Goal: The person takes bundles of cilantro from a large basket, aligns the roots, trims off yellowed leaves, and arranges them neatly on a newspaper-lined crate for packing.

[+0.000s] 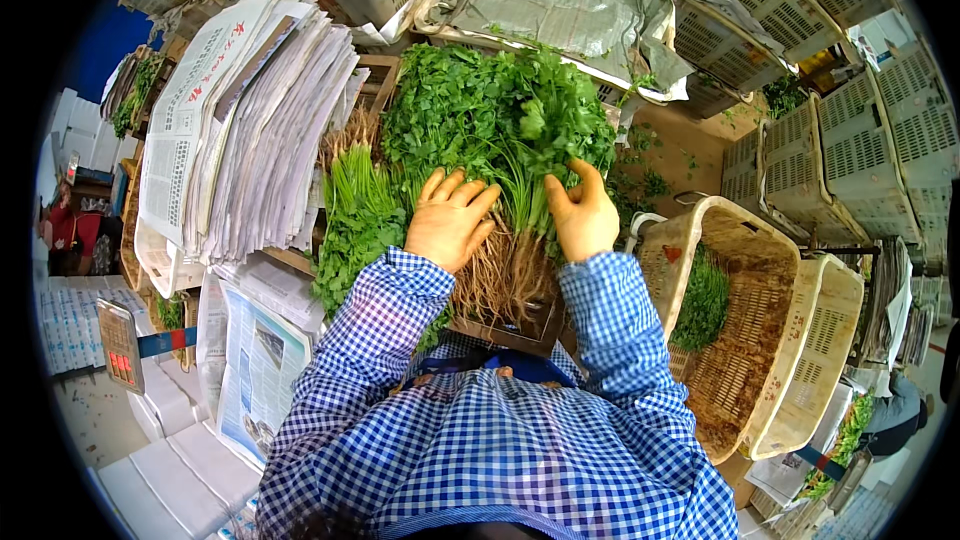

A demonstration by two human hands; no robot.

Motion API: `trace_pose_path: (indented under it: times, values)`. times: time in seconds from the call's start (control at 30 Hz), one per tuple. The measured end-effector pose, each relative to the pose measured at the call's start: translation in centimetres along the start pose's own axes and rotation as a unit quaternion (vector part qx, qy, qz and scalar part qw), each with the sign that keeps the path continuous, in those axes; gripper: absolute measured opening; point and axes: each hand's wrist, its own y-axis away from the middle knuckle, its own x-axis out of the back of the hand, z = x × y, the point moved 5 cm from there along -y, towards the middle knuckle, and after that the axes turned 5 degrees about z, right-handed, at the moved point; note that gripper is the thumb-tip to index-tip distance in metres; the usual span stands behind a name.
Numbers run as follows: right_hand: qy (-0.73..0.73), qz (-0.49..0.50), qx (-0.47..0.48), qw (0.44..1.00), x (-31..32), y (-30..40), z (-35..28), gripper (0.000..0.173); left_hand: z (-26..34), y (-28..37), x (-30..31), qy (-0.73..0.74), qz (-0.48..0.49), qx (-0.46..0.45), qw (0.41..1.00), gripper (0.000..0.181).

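Note:
A broad heap of leafy cilantro (465, 105) lies before me, its leaves away from me and its long brown roots (487, 277) towards my body. My left hand (452, 219), in a tan glove, rests spread on the stems at the heap's left part. My right hand (584, 211), gloved alike, is at the right side of the stems, thumb and fingers apart; whether it touches them I cannot tell. To the left, another bunch of green stems (360, 195) lies the other way round, roots away from me.
A tall stack of newspapers (262, 120) stands at the left, near a scale display (121, 349). A plastic crate (750, 322) with greens (703, 300) stands at the right. A cloth-lined crate (540, 11) and stacked crates (862, 157) lie beyond. A person (896, 412) is at the far right.

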Motion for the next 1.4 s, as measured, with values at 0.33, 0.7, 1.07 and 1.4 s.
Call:
trace_pose_path:
  times: [0.33, 0.7, 1.07, 1.4]
  values:
    - [0.162, -0.032, 0.198, 0.966, -5.4, 5.0, -1.0, 0.027, 0.0, 0.1, 0.0, 0.029, -0.008, 0.018, 0.999, 0.056]
    - [0.212, -0.129, 0.036, 0.968, -6.7, 4.9, -2.4, 0.046, -1.1, 0.7, 0.2, 0.111, 0.048, -0.009, 0.993, 0.050]
    - [0.214, -0.085, 0.061, 0.971, -8.2, 5.4, -3.0, 0.040, -1.4, 0.9, -0.7, 0.153, 0.048, 0.019, 0.987, 0.042]
    - [-0.064, -0.226, -0.179, 0.955, -7.7, 3.6, -2.8, 0.042, -2.3, 1.2, -0.3, 0.261, 0.120, 0.018, 0.958, 0.040]
